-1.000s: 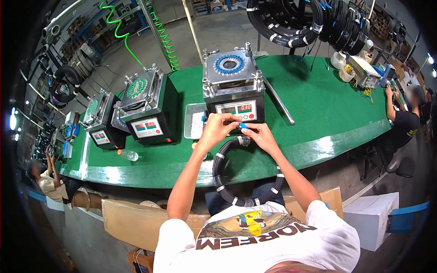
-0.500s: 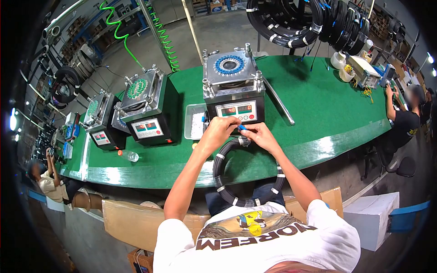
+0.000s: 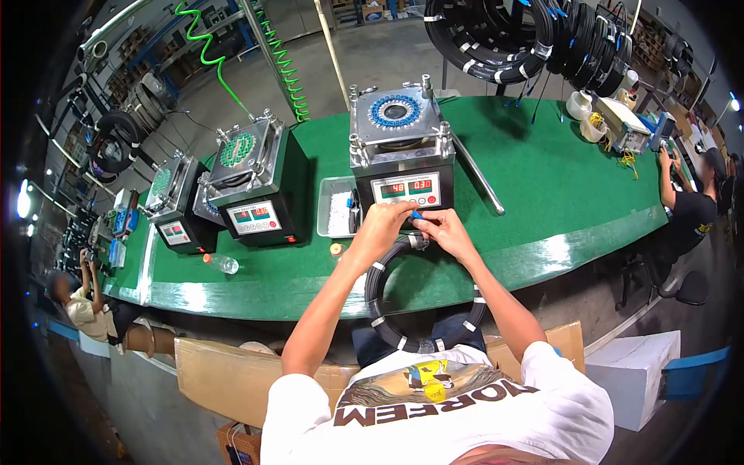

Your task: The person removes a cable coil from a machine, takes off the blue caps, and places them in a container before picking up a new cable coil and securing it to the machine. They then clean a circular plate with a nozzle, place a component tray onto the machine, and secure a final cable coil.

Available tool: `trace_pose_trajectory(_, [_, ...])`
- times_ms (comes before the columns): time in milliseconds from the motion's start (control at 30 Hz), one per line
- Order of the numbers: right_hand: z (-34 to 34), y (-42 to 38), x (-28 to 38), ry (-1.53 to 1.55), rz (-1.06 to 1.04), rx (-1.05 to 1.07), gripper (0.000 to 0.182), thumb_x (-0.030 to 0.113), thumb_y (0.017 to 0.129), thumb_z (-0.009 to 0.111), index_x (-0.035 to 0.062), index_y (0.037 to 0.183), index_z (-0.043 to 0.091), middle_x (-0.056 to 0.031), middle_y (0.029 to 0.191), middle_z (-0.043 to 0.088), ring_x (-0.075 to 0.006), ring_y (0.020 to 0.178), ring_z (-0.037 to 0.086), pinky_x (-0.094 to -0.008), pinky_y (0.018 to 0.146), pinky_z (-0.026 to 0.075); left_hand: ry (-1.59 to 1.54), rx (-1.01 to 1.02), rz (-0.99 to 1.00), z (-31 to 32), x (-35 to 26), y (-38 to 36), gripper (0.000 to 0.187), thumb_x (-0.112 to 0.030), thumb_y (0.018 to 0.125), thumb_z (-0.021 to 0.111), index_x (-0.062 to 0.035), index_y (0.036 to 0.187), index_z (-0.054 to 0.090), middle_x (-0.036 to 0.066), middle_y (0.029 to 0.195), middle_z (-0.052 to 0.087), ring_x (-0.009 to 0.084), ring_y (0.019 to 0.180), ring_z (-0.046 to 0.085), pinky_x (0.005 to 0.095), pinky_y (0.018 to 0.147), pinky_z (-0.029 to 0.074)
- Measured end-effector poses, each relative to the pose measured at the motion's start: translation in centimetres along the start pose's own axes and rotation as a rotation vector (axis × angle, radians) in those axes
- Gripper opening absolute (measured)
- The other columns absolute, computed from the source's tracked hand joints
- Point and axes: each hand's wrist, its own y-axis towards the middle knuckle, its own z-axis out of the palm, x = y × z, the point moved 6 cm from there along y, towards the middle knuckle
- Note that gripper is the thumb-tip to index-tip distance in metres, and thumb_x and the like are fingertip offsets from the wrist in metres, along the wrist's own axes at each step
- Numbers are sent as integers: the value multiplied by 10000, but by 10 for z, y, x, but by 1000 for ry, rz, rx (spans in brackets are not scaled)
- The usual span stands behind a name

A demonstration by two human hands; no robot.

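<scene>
A small blue cable connector (image 3: pixel 416 215) sits between my two hands, in front of the nearest machine. My left hand (image 3: pixel 384 227) pinches at its left side, the fingertips partly hiding it. From the right, my right hand (image 3: pixel 444 229) grips it between thumb and fingers. Below them a coil of black cable (image 3: pixel 373 288), bound with white bands, rests against the table edge and my lap. Directly beyond my hands stands a polishing machine (image 3: pixel 401 167) with a ring of blue connectors on its top plate and a lit red display.
Two more machines (image 3: pixel 260 174) (image 3: pixel 174 194) with green connectors stand to the left. Near my left hand are a tray of small white pieces (image 3: pixel 339 186) and a small jar (image 3: pixel 336 249). A bottle (image 3: pixel 223 264) lies farther left. A metal bar (image 3: pixel 479 177) lies right. Co-workers sit at both ends.
My hands stay together at the blue connector, almost unmoved. The displays on the machines have changed digits. The view has shifted slightly.
</scene>
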Motion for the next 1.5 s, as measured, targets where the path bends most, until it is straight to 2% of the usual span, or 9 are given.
trace_pose_trajectory(167, [-5, 1, 20, 163, 25, -16, 208, 163, 990, 682, -28, 1012, 764, 26, 720, 642, -45, 609, 506, -225, 564, 400, -470, -104, -209, 3, 16, -8, 473, -91, 1021, 595, -48, 1481, 494, 204, 1236, 706, 309, 1078, 709, 392, 939, 550])
trace_pose_trajectory(300, [-22, 1, 11, 170, -107, -68, 220, 135, 994, 680, -54, 1094, 731, -19, 972, 667, -68, 731, 580, -227, 662, 477, 121, 200, 3, 16, 24, -27, 292, -101, 982, 607, 2, 1253, 645, 212, 1175, 701, 405, 1065, 677, 464, 913, 552])
trace_pose_trajectory(533, [-77, -29, 5, -218, -222, -142, 188, 87, 983, 663, -46, 1092, 737, -94, 1122, 686, -163, 987, 675, -290, 884, 550, 124, 145, -153, -1, 46, -61, 236, -14, 923, 596, 14, 1137, 692, 203, 967, 709, 406, 919, 686, 487, 864, 543])
trace_pose_trajectory(800, [-144, -60, -20, -562, -56, -11, 212, 7, 788, 662, 21, 966, 776, -119, 1006, 731, -241, 940, 697, -350, 844, 548, 462, 364, -94, 4, 19, -116, 668, 164, 737, 575, -30, 1377, 558, 241, 1491, 420, 441, 1367, 456, 468, 1072, 486])
trace_pose_trajectory(867, [-151, -66, -22, -642, -15, 74, 235, -7, 757, 655, 17, 957, 775, -124, 981, 743, -239, 942, 699, -344, 850, 547, 621, 316, 17, 11, 9, -134, 570, 81, 797, 599, 20, 1362, 553, 282, 1460, 429, 463, 1361, 438, 468, 1054, 507])
trace_pose_trajectory(1033, [-138, -66, -50, -584, 29, 355, 409, -63, 743, 649, 22, 1133, 736, -94, 979, 746, -183, 831, 698, -316, 749, 549, 527, 466, -250, 28, 19, -171, 536, 64, 790, 611, 48, 1325, 572, 193, 1325, 562, 360, 1194, 551, 421, 1029, 503])
trace_pose_trajectory(1133, [-113, -64, -63, -707, 252, 444, 413, -54, 751, 654, 15, 1152, 723, -74, 949, 751, -156, 869, 702, -315, 752, 547, 405, 468, 10, 30, 7, -166, 492, 64, 789, 612, 44, 1281, 612, 142, 1229, 620, 326, 1163, 564, 402, 1014, 502])
trace_pose_trajectory(1300, [-114, -62, -86, -509, 191, 92, 166, 55, 886, 661, -32, 1010, 728, -83, 703, 707, -131, 547, 612, -327, 536, 499, 330, 482, -112, 41, 23, -168, 288, -69, 863, 669, 11, 1134, 721, 119, 1092, 645, 312, 1105, 563, 430, 968, 481])
trace_pose_trajectory(1500, [-71, -85, -61, -587, 180, -49, 291, 110, 919, 709, 33, 1176, 597, -161, 813, 715, -278, 779, 703, -418, 682, 539, 292, 86, -279, 38, 36, -175, 295, -92, 840, 758, -12, 1116, 695, 159, 1001, 530, 358, 1010, 517, 453, 887, 440])
